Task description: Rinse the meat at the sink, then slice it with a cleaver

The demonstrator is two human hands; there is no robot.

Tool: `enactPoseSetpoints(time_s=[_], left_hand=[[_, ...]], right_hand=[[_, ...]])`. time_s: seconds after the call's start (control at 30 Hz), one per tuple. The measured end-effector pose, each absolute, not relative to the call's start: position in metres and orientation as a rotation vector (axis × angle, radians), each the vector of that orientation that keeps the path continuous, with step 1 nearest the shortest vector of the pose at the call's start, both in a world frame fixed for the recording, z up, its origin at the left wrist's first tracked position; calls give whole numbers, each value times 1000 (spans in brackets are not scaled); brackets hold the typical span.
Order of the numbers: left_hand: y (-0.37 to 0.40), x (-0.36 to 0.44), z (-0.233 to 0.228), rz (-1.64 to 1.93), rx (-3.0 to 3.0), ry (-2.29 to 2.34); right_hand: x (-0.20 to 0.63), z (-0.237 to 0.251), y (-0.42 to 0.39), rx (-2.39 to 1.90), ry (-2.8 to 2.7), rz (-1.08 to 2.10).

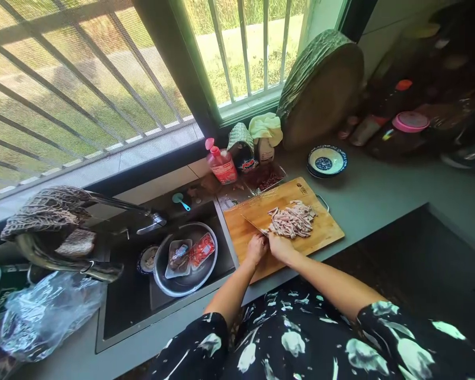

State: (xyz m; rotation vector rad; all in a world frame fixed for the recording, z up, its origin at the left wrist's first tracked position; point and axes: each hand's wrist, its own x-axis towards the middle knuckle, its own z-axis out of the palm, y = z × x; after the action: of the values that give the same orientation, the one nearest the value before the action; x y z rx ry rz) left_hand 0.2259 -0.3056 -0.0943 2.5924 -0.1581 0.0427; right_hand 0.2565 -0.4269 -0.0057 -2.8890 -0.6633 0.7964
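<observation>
A wooden cutting board (245,237) lies on the grey counter right of the sink, with a pile of pale sliced meat strips (293,219) on it. My left hand (256,248) is closed on the handle of a knife (253,224), whose blade points up and left just beside the pile. My right hand (280,245) rests at the near edge of the meat, fingers bent down onto it. Both hands meet at the board's near side.
The sink (122,311) holds a metal bowl (164,279) with packets in it. A red bottle (221,164), a cup and a tray of red bits stand behind the board. A blue-patterned bowl (326,161) and a round wooden block (320,87) are further right. A plastic bag (43,314) lies at left.
</observation>
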Motion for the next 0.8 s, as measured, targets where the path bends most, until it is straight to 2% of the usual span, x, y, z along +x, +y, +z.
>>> enactPoseSetpoints(time_s=[0.2, 0.33, 0.5, 0.6, 0.8], left_hand=[[-310, 231, -83, 50, 2284, 404], [-312, 236, -78, 35, 2108, 585], [-305, 220, -78, 259, 2356, 250], [-303, 208, -81, 178, 2488, -80], [-305, 204, -89, 132, 2566, -139]], right_hand=[[255, -13, -480, -2876, -550, 846], [264, -12, -500, -2884, -495, 798], [258, -3, -485, -2863, -639, 750], [252, 5, -475, -2850, -748, 741], [257, 7, -461, -2869, -916, 731]])
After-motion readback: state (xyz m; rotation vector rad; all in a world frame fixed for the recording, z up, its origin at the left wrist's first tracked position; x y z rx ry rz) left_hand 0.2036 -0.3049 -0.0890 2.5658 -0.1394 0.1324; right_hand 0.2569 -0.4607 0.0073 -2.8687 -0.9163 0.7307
